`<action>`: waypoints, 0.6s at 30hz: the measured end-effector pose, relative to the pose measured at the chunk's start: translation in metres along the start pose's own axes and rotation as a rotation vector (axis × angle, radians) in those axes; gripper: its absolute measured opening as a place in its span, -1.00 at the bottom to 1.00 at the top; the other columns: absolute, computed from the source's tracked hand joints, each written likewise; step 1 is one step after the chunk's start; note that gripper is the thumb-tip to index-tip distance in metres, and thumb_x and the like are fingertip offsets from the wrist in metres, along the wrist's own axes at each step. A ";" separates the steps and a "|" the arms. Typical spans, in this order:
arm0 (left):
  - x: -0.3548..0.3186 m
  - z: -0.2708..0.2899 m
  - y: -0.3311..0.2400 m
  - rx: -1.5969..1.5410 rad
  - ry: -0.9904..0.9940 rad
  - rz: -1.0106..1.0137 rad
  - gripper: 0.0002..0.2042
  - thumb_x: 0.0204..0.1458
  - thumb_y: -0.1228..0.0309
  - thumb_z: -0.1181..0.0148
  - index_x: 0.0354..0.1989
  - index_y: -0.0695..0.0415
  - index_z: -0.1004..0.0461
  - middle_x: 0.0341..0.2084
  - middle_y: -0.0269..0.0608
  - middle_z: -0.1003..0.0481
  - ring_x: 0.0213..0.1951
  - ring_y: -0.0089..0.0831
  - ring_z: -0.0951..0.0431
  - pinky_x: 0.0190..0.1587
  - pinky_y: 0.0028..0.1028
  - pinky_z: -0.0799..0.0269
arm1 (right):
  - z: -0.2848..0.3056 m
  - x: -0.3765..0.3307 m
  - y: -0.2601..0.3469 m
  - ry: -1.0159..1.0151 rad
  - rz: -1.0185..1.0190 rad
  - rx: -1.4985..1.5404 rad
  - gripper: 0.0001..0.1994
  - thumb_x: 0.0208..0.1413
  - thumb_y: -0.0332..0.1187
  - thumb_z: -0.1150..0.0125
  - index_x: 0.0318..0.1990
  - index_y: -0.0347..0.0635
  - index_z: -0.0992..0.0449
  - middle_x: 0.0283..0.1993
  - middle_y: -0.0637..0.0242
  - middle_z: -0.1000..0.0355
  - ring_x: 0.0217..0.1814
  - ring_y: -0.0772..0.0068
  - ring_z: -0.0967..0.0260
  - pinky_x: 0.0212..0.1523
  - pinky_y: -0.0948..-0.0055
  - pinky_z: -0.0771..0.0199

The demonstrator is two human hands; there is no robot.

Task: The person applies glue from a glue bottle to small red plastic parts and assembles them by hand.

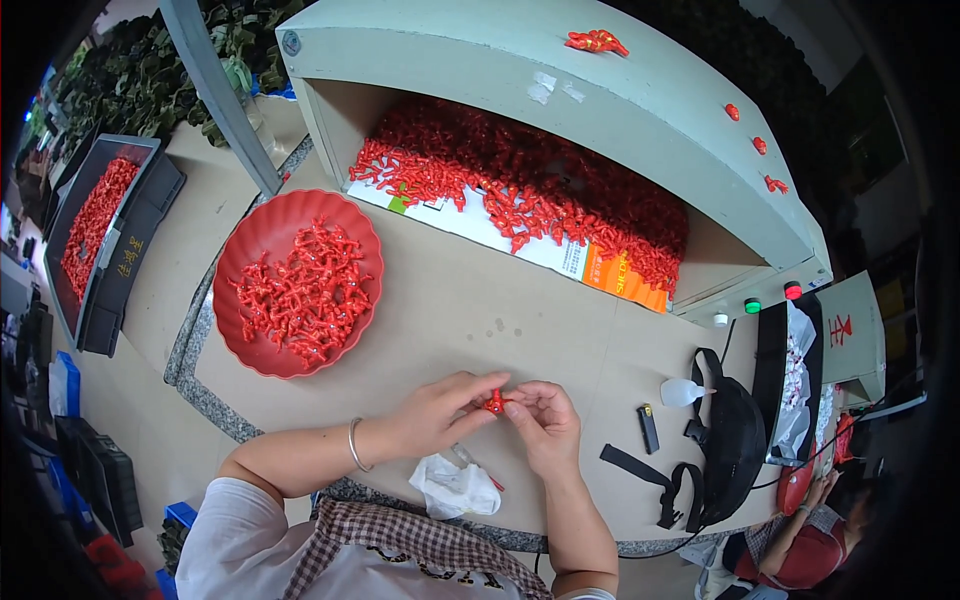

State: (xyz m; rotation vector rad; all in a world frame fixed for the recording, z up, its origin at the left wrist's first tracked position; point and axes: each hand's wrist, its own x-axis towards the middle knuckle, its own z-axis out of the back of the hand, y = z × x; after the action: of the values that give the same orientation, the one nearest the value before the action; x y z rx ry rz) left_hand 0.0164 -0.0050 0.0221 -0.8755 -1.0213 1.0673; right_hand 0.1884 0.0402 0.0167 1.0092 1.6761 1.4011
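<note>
My left hand [440,410] and my right hand [543,422] meet above the near edge of the beige table [470,300], both pinching one small red plastic piece [494,403] between their fingertips. A silver bangle sits on my left wrist. To the left stands a round red dish [262,235] holding several of the same red pieces [305,290]. Behind it, a big heap of red pieces [540,195] lies under a pale green hood [640,110]. A crumpled white cloth [455,488] lies just under my hands.
A black waist bag [732,445] with straps, a small black lighter [649,428] and a clear plastic dropper bottle [684,392] lie at the right. A dark tray of red pieces [92,222] sits far left. Another person [810,535] sits at the lower right.
</note>
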 end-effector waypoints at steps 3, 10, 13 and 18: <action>0.003 -0.001 -0.002 0.153 0.056 -0.078 -0.55 -0.05 0.57 -0.12 0.08 0.16 -0.23 -0.32 -0.19 -0.41 -0.26 -0.49 -0.45 -0.24 -0.52 -0.43 | -0.001 -0.004 0.003 -0.015 -0.008 -0.008 -0.79 -0.01 -0.59 -0.10 -0.18 -0.27 -0.33 -0.25 0.30 -0.41 -0.22 0.55 -0.37 -0.17 0.58 -0.39; -0.006 0.001 0.012 -0.431 0.019 0.261 -0.67 0.05 0.53 0.01 0.03 0.15 -0.27 -0.28 -0.26 -0.42 -0.24 -0.49 -0.45 -0.14 -0.51 -0.38 | 0.045 -0.015 0.046 -0.353 0.235 -0.296 -0.79 0.01 -0.55 -0.08 -0.16 -0.28 -0.32 -0.16 0.28 -0.31 -0.20 0.59 -0.28 -0.18 0.58 -0.36; -0.004 0.002 0.013 -0.689 0.045 0.395 -0.69 0.06 0.57 0.03 0.02 0.17 -0.28 -0.25 -0.29 -0.41 -0.19 -0.53 -0.43 -0.09 -0.49 -0.36 | 0.092 -0.026 0.054 -0.766 0.360 -0.328 -0.73 0.00 -0.54 -0.07 -0.10 -0.28 -0.27 -0.16 0.29 -0.28 -0.20 0.55 -0.24 -0.18 0.63 -0.29; 0.000 0.001 0.013 -0.912 0.050 0.470 -0.67 0.06 0.58 0.05 0.02 0.10 -0.28 -0.28 -0.22 -0.44 -0.20 -0.39 -0.47 -0.18 -0.50 -0.40 | 0.170 -0.022 0.020 -0.898 0.119 -0.614 -0.54 -0.04 -0.46 -0.16 0.04 -0.27 -0.19 -0.04 0.25 -0.23 0.00 0.44 -0.15 -0.03 0.50 -0.21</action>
State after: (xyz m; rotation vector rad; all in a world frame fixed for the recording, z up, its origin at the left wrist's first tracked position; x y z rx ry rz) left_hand 0.0121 -0.0017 0.0098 -1.9419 -1.3101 0.9295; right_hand 0.3521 0.0946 0.0117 1.1240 0.4983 1.1435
